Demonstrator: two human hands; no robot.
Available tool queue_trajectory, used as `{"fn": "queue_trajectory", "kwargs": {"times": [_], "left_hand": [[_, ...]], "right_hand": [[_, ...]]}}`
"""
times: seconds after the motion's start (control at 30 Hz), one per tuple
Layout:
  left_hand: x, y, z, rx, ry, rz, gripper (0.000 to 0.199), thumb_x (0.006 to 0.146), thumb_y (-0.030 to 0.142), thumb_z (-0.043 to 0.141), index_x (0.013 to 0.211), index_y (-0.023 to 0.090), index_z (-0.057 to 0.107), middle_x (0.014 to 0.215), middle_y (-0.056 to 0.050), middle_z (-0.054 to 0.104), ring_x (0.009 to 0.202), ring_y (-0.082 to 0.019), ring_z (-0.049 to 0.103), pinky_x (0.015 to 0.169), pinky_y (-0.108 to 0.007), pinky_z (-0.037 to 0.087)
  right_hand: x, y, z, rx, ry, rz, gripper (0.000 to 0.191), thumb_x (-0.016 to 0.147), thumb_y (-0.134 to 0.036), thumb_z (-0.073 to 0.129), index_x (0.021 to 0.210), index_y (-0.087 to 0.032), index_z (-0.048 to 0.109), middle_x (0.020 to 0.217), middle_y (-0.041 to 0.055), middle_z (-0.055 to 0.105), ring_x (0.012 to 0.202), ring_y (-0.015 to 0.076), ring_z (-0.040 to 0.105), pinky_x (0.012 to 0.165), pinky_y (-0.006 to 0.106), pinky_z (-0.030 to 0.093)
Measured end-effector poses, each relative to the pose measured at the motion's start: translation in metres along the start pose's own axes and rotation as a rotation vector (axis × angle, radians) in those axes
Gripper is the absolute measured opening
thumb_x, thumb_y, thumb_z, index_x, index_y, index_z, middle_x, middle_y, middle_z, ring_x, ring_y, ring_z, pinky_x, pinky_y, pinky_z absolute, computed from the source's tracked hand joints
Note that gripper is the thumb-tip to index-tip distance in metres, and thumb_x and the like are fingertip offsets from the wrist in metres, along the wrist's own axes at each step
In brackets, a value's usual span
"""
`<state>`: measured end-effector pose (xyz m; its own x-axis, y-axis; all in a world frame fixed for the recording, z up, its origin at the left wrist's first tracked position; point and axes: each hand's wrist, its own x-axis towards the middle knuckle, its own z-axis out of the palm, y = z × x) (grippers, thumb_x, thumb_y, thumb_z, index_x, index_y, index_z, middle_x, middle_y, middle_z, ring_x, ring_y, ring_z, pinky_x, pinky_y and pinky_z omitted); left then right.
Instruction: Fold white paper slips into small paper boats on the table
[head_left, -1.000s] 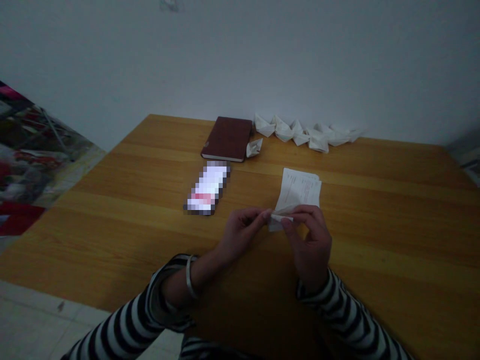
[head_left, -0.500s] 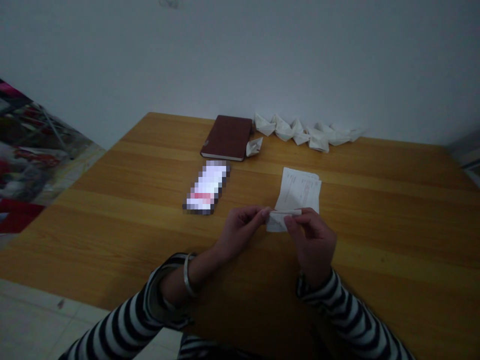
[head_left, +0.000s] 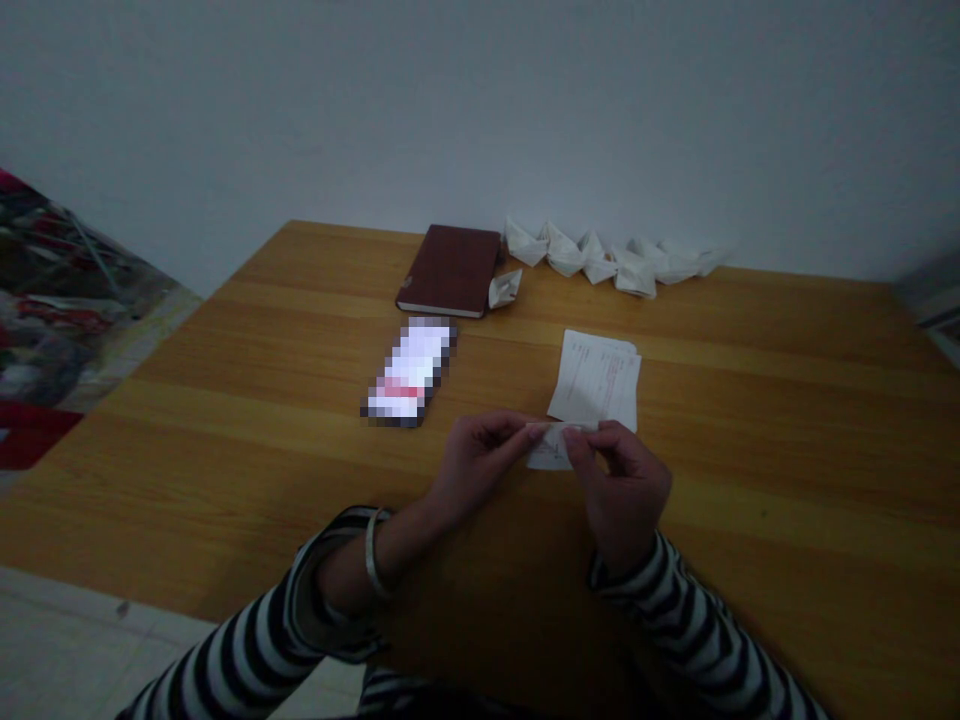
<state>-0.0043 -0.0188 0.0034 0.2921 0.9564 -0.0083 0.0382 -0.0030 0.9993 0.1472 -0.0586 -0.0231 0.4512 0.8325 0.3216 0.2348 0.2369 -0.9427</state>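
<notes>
A small sheet of white paper, folded along its upper edge, is held between my two hands above the table. My left hand pinches its left end with thumb and fingers. The thumb of my right hand presses on the folded part, with the fingers behind it at the right end. Just beyond the hands lies a small stack of printed paper sheets, its near edge partly hidden by my right hand and the folded paper.
A lit phone lies left of the sheets, its screen blurred out. Behind it rests a dark red notebook, with one folded paper boat beside it. Several more paper boats stand in a row near the wall on the wooden table.
My right thumb has shifted slightly left along the folded edge, and the fold looks flatter. Both hands keep hold of the paper. The view has tilted a little.
</notes>
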Motion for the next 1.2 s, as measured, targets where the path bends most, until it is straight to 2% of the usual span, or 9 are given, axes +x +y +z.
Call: {"fn": "queue_trajectory", "kwargs": {"times": [0.3, 0.5, 0.57, 0.63, 0.7, 0.77, 1.07, 1.2], "left_hand": [[0.000, 0.003, 0.004, -0.032, 0.071, -0.020, 0.018, 0.081, 0.034, 0.073, 0.076, 0.017, 0.078, 0.072, -0.004, 0.076, 0.061, -0.012, 0.064, 0.057, -0.021, 0.051], [-0.001, 0.005, 0.004, -0.030, 0.069, -0.034, 0.018, 0.081, 0.033, 0.072, 0.078, 0.017, 0.078, 0.074, -0.005, 0.077, 0.063, -0.013, 0.066, 0.057, -0.023, 0.052], [-0.001, 0.005, 0.004, -0.029, 0.064, -0.036, 0.017, 0.082, 0.032, 0.072, 0.078, 0.017, 0.078, 0.074, -0.005, 0.077, 0.062, -0.013, 0.065, 0.057, -0.023, 0.052], [-0.001, 0.004, 0.003, -0.040, 0.060, -0.039, 0.017, 0.082, 0.032, 0.072, 0.077, 0.017, 0.079, 0.073, -0.004, 0.076, 0.061, -0.012, 0.064, 0.056, -0.022, 0.051], [-0.001, 0.004, 0.003, -0.051, 0.059, -0.051, 0.017, 0.081, 0.032, 0.073, 0.076, 0.017, 0.079, 0.071, -0.004, 0.076, 0.059, -0.011, 0.063, 0.055, -0.021, 0.049], [-0.001, 0.003, 0.003, -0.057, 0.060, -0.064, 0.019, 0.081, 0.034, 0.073, 0.073, 0.017, 0.078, 0.068, -0.003, 0.075, 0.057, -0.011, 0.061, 0.054, -0.021, 0.048], [-0.002, 0.008, 0.001, -0.085, 0.031, -0.086, 0.022, 0.080, 0.034, 0.074, 0.069, 0.016, 0.076, 0.062, -0.001, 0.070, 0.054, -0.009, 0.056, 0.050, -0.020, 0.043], [-0.002, 0.009, 0.002, -0.113, 0.010, -0.077, 0.019, 0.080, 0.032, 0.074, 0.069, 0.016, 0.076, 0.061, -0.001, 0.069, 0.053, -0.009, 0.055, 0.050, -0.020, 0.042]], "right_hand": [[0.000, -0.004, 0.002, 0.050, 0.018, -0.030, 0.021, 0.078, -0.024, 0.075, 0.063, -0.019, 0.062, 0.064, -0.0007, 0.062, 0.060, 0.0132, 0.059, 0.053, 0.025, 0.050], [-0.001, -0.003, 0.003, 0.058, 0.018, 0.000, 0.021, 0.078, -0.026, 0.075, 0.068, -0.020, 0.059, 0.068, -0.0001, 0.063, 0.062, 0.0140, 0.062, 0.054, 0.027, 0.053], [-0.001, -0.004, 0.004, 0.081, 0.034, 0.053, 0.020, 0.076, -0.026, 0.077, 0.078, -0.020, 0.058, 0.071, -0.0010, 0.064, 0.063, 0.0136, 0.063, 0.056, 0.026, 0.055], [-0.001, -0.006, 0.004, 0.115, 0.035, 0.098, 0.028, 0.075, -0.025, 0.077, 0.095, -0.022, 0.056, 0.072, -0.0033, 0.064, 0.062, 0.0131, 0.064, 0.058, 0.027, 0.056], [-0.001, -0.008, 0.004, 0.139, 0.024, 0.105, 0.039, 0.076, -0.023, 0.076, 0.108, -0.023, 0.053, 0.070, -0.0056, 0.062, 0.061, 0.0126, 0.063, 0.059, 0.027, 0.056], [0.000, -0.009, 0.004, 0.137, 0.008, 0.083, 0.041, 0.077, -0.022, 0.074, 0.112, -0.023, 0.052, 0.068, -0.0065, 0.059, 0.060, 0.0118, 0.060, 0.058, 0.026, 0.054], [0.007, -0.013, -0.006, 0.116, -0.249, 0.044, 0.040, 0.088, -0.024, 0.062, 0.126, -0.023, 0.049, 0.076, -0.0022, 0.058, 0.060, 0.0126, 0.055, 0.053, 0.027, 0.049], [0.009, -0.015, -0.009, 0.122, -0.319, 0.031, 0.039, 0.091, -0.022, 0.056, 0.129, -0.023, 0.046, 0.075, -0.0025, 0.056, 0.057, 0.0125, 0.052, 0.051, 0.027, 0.045]]}}
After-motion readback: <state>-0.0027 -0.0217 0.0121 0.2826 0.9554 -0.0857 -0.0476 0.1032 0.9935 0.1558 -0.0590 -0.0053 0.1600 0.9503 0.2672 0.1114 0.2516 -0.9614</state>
